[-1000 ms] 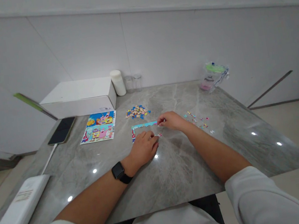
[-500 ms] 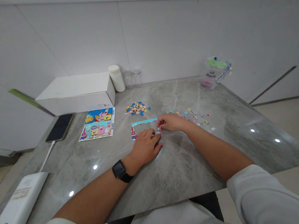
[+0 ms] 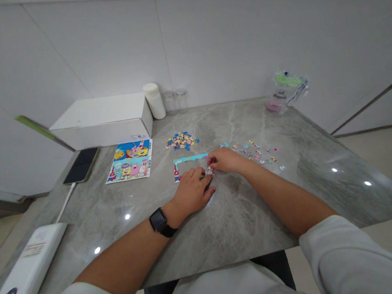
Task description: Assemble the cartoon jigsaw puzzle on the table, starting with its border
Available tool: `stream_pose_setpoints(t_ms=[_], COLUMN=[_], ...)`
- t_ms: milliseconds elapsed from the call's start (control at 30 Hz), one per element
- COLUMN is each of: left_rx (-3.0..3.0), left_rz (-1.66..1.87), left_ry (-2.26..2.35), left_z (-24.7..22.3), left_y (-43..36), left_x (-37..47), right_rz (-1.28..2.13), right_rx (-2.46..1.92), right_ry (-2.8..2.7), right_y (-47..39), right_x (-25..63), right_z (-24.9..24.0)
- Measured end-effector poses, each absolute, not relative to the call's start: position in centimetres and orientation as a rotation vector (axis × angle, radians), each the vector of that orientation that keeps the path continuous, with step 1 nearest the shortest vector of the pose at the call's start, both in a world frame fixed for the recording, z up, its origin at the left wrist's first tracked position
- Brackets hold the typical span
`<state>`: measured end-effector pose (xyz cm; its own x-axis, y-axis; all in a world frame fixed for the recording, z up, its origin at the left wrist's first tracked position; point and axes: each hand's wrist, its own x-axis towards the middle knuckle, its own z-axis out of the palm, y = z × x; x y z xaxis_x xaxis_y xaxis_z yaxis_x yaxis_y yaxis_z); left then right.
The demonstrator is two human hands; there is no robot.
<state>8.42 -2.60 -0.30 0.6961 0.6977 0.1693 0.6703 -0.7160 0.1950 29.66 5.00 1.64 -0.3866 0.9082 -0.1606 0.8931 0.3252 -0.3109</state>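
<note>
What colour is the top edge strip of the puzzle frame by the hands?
Light turquoise blue, on the puzzle frame, with red and dark blue at its left corner; only the head view shows it.

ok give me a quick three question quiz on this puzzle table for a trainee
1. True or false: the loose heap of pieces lies nearer the wall than the puzzle frame.
2. Which wrist wears the watch? A left, B right.
3. Fill in: the phone lies left of the picture ____.

Key: 1 true. 2 A; the watch is behind the left hand, not the right hand. 3 sheet.
</note>
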Motion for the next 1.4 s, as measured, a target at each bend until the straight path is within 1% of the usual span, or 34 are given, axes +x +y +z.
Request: stream_pose_setpoints(t_ms=[433, 533, 767, 867, 967, 1200, 1267, 1400], left_rx=[2.79, 2.797, 2.846, 2.863, 2.889, 2.914, 2.906, 2.874], left_rz=[0.335, 0.341, 0.34, 0.315, 0.281, 0.319, 0.365, 0.454], left_ry=[1.135, 1.134, 1.111, 1.13, 1.145, 1.116, 1.05, 0.765], left_z=[-0.1, -0.2, -0.7, -0.7, -0.5, -0.2, -0.3, -0.5], left_y=[-2.7, -2.7, -2.8, -2.9, -3.1, -3.4, -3.4, -3.1], left_x=[8.4, 8.4, 8.2, 8.3, 8.4, 8.4, 8.3, 8.1], right_rz=[0.503, 0.45, 0.338, 0.301, 0.336, 0.362, 0.327, 0.234], right_rx=[-1.699, -1.702, -1.77, -1.831, -1.883, -1.905, -1.926, -1.997], right_ry=[-2.497, -2.418, -2.067, -1.961, -1.929, -1.684, -1.638, -1.617], right_y=[5.1, 5.4, 5.0, 3.8, 2.5, 1.2, 1.2, 1.1], right_x=[29.9, 30.7, 35.6, 37.3, 38.9, 44.0, 45.3, 47.5], right_z=[1.2, 2.5, 8.0, 8.8, 8.0, 3.6, 2.7, 1.9])
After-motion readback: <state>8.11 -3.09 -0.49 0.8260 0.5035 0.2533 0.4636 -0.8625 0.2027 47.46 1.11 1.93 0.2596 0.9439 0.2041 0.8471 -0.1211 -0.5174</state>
